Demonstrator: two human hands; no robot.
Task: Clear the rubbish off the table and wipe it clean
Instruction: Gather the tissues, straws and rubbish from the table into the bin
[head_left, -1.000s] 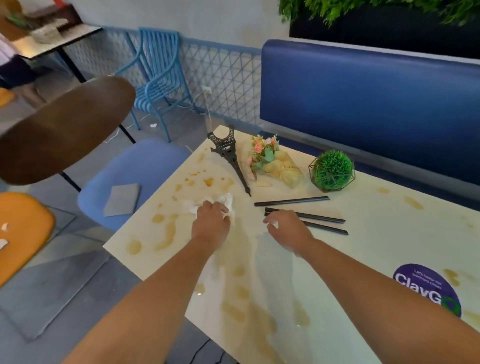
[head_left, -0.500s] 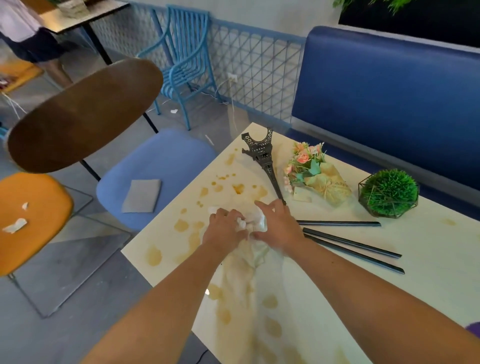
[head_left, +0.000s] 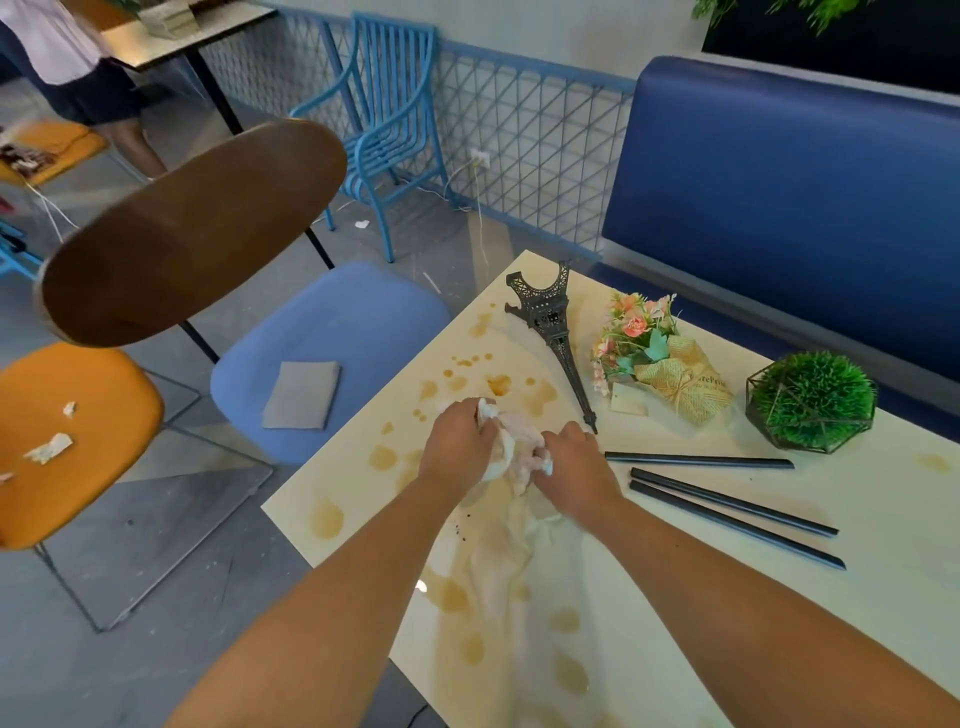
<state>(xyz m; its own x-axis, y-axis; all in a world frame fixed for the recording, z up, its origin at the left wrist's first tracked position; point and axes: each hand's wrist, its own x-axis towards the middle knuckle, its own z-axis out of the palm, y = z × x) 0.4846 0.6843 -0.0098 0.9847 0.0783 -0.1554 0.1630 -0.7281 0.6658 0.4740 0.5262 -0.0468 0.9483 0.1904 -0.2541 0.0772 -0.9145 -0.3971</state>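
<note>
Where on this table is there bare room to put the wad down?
Bare top lies right of the three black straws, toward the near right edge of the cream table. It is crowded at the back: black metal tower model, paper-wrapped flower bouquet, green ball plant. Brown spills cover the left side.

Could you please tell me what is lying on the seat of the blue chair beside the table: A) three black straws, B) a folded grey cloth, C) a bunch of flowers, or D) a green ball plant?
B: a folded grey cloth lies flat on the blue chair, while the straws, flowers and ball plant are all on the table.
</note>
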